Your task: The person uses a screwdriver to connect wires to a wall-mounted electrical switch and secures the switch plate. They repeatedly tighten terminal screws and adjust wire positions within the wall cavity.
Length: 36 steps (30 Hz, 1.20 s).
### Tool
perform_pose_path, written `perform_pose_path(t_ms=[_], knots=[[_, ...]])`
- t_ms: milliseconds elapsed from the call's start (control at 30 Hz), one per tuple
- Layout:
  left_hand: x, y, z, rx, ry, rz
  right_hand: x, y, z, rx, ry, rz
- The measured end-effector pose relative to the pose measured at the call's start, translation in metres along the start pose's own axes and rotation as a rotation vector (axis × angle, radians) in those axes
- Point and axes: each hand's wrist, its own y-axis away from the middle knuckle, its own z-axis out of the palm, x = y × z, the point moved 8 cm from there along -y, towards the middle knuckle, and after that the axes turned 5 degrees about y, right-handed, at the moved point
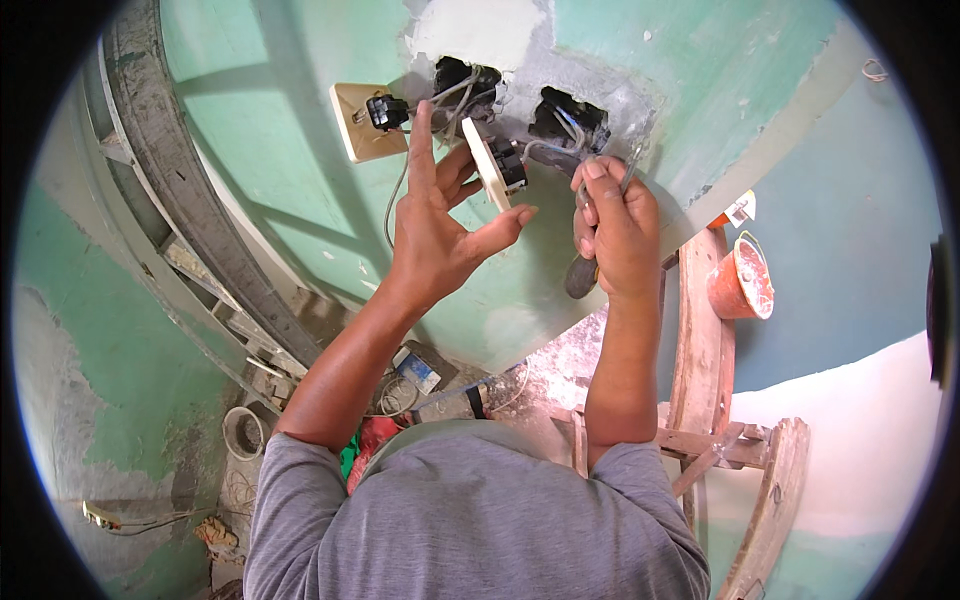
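Between the thumb and fingers of my left hand (440, 225) is a cream wall plate (484, 165), tilted on edge, its black switch or socket body (508, 164) facing right. The index finger stretches upward. My right hand (622, 225) is closed around a screwdriver (581, 278), whose dark handle shows below the fist and whose thin shaft seems to come out above. Near its fingertips, grey wires (560, 148) run from the right wall box hole (568, 112). A second cream plate (352, 125) with a black body hangs by wires from the left hole (466, 80).
A curved-looking metal and wood frame (160, 150) rises on the left. To the right stand a wooden trestle (695, 340) and an orange bucket (740, 280). Below lie a round pot (245, 433), a blue-and-white box (417, 370) and cables.
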Motion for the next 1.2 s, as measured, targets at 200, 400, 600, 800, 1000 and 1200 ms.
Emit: perform_pose_path(t_ms=[200,400,600,800,1000,1200], knots=[[0.0,0.003,0.0,0.026,0.109,-0.136,0.017,0.001,-0.002,0.019,0.316,-0.109],[0.018,0.0,0.003,-0.002,-0.016,-0.213,0.026,0.003,0.006,0.116,0.362,-0.276],[0.027,0.001,0.004,0.057,0.016,-0.221,0.026,0.005,0.018,0.072,-0.001,-0.053],[0.008,0.018,-0.018,0.115,0.281,-0.145,0.031,0.004,0.01,0.057,-0.103,0.014],[-0.038,0.019,-0.032,0.29,0.277,-0.263,0.03,0.0,0.014,0.112,-0.087,0.001],[-0.048,-0.007,-0.026,0.416,0.414,-0.223,0.029,-0.002,0.009,0.079,-0.096,-0.015]])
